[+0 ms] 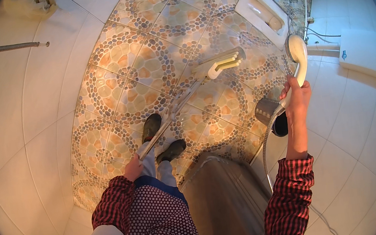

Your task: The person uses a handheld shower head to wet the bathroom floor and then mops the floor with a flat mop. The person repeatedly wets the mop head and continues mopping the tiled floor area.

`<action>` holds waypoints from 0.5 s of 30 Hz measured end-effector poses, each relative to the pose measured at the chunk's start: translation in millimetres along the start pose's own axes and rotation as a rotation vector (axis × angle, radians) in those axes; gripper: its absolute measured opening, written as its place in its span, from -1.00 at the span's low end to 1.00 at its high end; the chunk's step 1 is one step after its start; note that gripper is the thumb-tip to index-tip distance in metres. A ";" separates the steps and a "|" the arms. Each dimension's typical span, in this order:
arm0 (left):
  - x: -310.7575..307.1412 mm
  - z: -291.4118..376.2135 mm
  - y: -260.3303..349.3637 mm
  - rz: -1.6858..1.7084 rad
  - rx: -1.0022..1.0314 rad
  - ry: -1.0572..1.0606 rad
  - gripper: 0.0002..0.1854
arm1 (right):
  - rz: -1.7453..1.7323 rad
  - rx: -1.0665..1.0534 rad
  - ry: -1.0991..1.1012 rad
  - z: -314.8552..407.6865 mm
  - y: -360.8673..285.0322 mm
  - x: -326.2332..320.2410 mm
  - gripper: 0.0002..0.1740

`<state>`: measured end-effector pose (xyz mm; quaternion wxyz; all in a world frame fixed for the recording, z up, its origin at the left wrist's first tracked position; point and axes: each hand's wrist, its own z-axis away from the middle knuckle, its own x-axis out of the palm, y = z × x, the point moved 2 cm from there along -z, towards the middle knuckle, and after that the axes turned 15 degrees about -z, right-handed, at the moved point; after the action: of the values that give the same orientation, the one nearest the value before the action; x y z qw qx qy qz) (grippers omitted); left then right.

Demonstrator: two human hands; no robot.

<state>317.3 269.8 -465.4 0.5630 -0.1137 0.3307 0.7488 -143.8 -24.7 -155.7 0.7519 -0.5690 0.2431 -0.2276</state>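
Observation:
My left hand (133,168) is closed around the end of a mop's pole. The sponge mop (218,65) reaches up and to the right from it, its head with pale yellow rollers over the patterned tile floor (142,70). At the right, my right hand (295,94) grips the handle of a cream shower head (298,49), raised with its face towards the left. A ribbed metal hose (266,146) hangs from the handle. Whether water is flowing is hard to tell. Behind my right hand is a dark bin or bucket (265,112).
A white squat toilet (263,14) is set in the floor at the upper right. Beside it, a white cistern (361,53) hangs on the tiled wall. A large grey-brown container (224,202) stands between my arms. Another metal hose (11,47) sticks out at the left wall.

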 end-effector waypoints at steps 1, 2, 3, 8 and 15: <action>1.4 1.5 -1.3 0.003 0.005 -0.021 -0.59 | 0.003 -0.013 0.015 4.1 3.0 2.3 -0.77; 1.2 1.3 0.7 0.007 0.011 -0.041 -0.59 | 0.005 -0.028 0.030 5.2 4.2 3.9 -0.76; 1.0 1.9 2.7 0.026 0.006 -0.046 -0.60 | 0.005 -0.030 0.022 6.1 5.4 4.9 -0.75; -0.2 7.6 4.5 0.063 -0.023 -0.078 -0.61 | 0.045 -0.047 0.052 15.7 18.3 17.3 -0.73; 10.5 9.1 -2.2 0.113 0.029 -0.063 -0.60 | 0.121 -0.124 0.020 21.1 21.2 33.8 -0.73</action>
<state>317.6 283.9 -465.1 0.5317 -0.0631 0.3293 0.7778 -103.0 -24.6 -174.8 0.7253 -0.5963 0.2980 -0.1722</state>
